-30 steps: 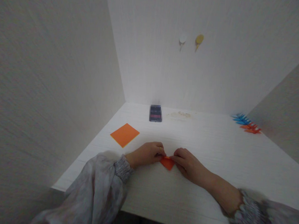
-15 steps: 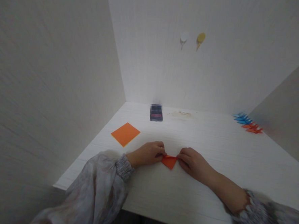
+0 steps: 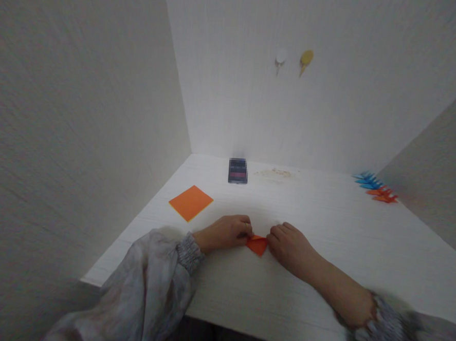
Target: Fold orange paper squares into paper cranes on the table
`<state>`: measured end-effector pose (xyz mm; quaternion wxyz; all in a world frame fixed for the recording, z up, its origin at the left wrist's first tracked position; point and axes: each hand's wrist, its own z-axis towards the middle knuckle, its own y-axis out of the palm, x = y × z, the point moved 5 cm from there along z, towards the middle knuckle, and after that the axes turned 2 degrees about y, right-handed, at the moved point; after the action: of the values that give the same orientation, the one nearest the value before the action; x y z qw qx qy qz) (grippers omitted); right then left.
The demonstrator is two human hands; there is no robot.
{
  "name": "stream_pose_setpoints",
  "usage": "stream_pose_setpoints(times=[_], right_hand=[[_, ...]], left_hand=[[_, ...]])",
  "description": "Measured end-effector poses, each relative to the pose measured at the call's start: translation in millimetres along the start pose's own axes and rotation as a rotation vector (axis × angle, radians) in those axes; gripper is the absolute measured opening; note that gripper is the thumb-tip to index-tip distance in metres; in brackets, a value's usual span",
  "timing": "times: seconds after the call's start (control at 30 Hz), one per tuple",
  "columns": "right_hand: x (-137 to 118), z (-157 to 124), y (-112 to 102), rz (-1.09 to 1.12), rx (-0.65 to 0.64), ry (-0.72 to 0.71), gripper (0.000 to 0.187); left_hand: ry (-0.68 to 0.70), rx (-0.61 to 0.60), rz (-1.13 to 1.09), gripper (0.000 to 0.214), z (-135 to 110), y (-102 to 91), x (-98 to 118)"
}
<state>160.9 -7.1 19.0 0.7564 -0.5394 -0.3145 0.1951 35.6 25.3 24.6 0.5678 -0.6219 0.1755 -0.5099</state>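
Between my two hands, low over the white tabletop, is a small piece of folded orange origami paper (image 3: 257,246), one point of it toward me. My left hand (image 3: 230,232) pinches its left corner, with thumb and fingers closed; a ring shows on one finger. At the right corner, my right hand (image 3: 288,245) has its fingers pressed together on the paper's edge. The fingertips hide both corners. Left of my left hand lies a stack of square orange paper (image 3: 191,203), flat on the table.
A dark, blurred box-like object (image 3: 237,171) stands near the back wall. Folded blue paper figures (image 3: 367,180) and orange paper figures (image 3: 383,194) line up at the far right. A white hook (image 3: 281,56) and a yellow hook (image 3: 307,57) are on the wall. Panels enclose both sides.
My right hand has shifted slightly left along the folded paper and covers more of its right corner. The left hand keeps its pinch in nearly the same place.
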Motion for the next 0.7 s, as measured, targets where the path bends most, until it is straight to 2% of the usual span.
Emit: stream_pose_setpoints(times=[0.17, 0.37, 0.6, 0.7], right_hand=[[-7, 2, -4, -0.048, -0.053, -0.008, 0.017], [1, 4, 2, -0.001, -0.108, 0.114, 0.015], [9, -1, -6, 0.066, -0.088, 0.12, 0.014], [16, -7, -7, 0.118, -0.04, 0.154, 0.017]], left_hand=[[-0.012, -0.001, -0.009, 0.018, 1, 0.4, -1], [-0.016, 0.003, -0.02, 0.016, 1, -1.2, 1], [-0.012, 0.013, -0.041, 0.015, 1, -3.3, 3], [-0.009, 0.012, -0.048, 0.015, 1, -3.5, 3]])
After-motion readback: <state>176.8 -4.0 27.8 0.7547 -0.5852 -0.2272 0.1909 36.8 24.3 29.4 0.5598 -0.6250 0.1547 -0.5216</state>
